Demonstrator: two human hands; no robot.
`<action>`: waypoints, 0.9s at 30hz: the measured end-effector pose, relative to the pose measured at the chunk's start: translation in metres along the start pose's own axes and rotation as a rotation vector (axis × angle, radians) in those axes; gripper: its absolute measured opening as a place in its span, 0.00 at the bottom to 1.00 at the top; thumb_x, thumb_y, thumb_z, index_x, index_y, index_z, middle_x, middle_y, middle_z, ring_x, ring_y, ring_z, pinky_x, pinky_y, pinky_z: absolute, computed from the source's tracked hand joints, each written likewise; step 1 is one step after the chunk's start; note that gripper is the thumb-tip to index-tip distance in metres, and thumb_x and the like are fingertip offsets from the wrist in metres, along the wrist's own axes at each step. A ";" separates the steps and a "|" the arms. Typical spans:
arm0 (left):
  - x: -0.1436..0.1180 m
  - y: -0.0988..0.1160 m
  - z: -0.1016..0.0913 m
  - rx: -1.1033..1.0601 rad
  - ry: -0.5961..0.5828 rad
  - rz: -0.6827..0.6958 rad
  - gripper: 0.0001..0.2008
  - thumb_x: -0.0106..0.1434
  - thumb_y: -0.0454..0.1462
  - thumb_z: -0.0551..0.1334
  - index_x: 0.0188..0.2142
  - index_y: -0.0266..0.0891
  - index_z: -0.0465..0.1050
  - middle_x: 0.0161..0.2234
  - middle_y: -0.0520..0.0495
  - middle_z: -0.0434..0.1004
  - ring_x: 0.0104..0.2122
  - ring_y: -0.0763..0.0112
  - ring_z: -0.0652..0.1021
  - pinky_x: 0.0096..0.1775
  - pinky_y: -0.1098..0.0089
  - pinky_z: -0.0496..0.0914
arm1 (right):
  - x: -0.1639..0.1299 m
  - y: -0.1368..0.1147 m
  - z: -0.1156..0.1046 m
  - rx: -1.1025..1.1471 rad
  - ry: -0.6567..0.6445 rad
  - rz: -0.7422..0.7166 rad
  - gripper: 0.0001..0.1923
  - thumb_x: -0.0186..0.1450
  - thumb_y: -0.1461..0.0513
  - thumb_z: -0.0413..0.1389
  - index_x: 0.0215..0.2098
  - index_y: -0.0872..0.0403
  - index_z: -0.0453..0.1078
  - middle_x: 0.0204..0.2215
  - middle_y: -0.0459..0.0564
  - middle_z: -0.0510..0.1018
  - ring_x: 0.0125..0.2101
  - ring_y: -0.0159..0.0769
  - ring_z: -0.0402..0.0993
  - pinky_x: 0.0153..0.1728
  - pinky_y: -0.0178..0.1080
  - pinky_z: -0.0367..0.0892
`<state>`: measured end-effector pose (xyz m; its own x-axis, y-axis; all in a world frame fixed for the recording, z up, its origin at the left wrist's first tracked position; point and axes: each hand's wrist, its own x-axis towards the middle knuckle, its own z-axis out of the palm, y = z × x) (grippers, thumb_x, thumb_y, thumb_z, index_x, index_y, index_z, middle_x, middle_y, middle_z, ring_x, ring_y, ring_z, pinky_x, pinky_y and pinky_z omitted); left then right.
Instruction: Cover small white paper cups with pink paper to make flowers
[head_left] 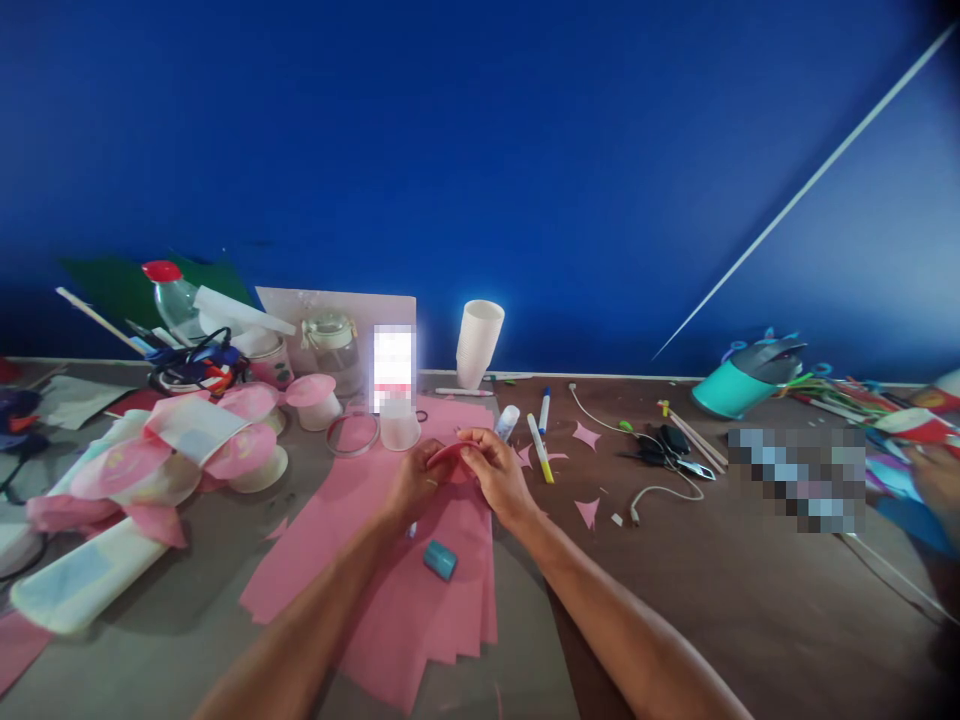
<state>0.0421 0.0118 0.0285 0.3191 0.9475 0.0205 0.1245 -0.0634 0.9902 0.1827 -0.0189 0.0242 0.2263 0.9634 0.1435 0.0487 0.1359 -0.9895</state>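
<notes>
A piece of pink paper (453, 464), partly hidden by fingers, is held between both hands above the middle of the table. My left hand (412, 482) grips its left side. On its right, my right hand (495, 472) pinches the paper with thumb and fingers. Beneath them lie fanned pink paper sheets (409, 620), and on these rests a teal cap (439, 560). Just beyond my right hand is a white glue stick (508, 422). An upside-down white paper cup (400, 428) stands past my left hand, beside a ring-shaped roll (352, 436).
Stacked white cups (478, 345) stand by the blue wall. Pink-topped cups (251, 455) pile up at left, near a glass jar (330, 345). To the right lie markers (540, 450), pink scraps (587, 513), a cable (667, 490) and a teal container (727, 385). Another person's hand (941, 480) shows far right.
</notes>
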 end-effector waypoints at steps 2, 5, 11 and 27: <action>0.000 0.002 0.000 -0.004 0.003 0.003 0.11 0.53 0.44 0.61 0.22 0.39 0.66 0.20 0.55 0.65 0.23 0.74 0.66 0.26 0.73 0.60 | 0.001 0.000 -0.001 0.001 0.014 0.001 0.14 0.57 0.52 0.61 0.38 0.51 0.74 0.24 0.44 0.74 0.24 0.34 0.67 0.26 0.36 0.64; -0.001 0.005 0.001 -0.018 -0.004 0.010 0.14 0.53 0.47 0.63 0.24 0.38 0.69 0.21 0.55 0.66 0.23 0.74 0.67 0.27 0.73 0.61 | 0.003 0.000 -0.002 0.001 0.036 -0.003 0.14 0.57 0.52 0.60 0.36 0.52 0.74 0.23 0.44 0.73 0.24 0.33 0.66 0.26 0.36 0.63; -0.001 0.005 0.001 0.004 0.054 -0.010 0.12 0.52 0.45 0.63 0.24 0.38 0.71 0.20 0.55 0.66 0.23 0.74 0.66 0.25 0.73 0.58 | 0.003 0.001 -0.002 -0.028 0.014 -0.016 0.14 0.59 0.51 0.58 0.34 0.52 0.75 0.22 0.43 0.72 0.24 0.34 0.66 0.27 0.36 0.63; -0.001 0.003 -0.004 -0.117 0.137 0.011 0.12 0.53 0.46 0.63 0.23 0.40 0.68 0.19 0.55 0.67 0.23 0.74 0.68 0.28 0.72 0.63 | -0.001 0.004 0.006 0.094 -0.120 -0.014 0.13 0.54 0.58 0.61 0.38 0.51 0.70 0.29 0.46 0.76 0.30 0.37 0.73 0.34 0.40 0.70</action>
<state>0.0387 0.0121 0.0317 0.1876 0.9813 0.0423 0.0091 -0.0448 0.9990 0.1765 -0.0181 0.0205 0.1082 0.9812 0.1597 -0.0414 0.1649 -0.9854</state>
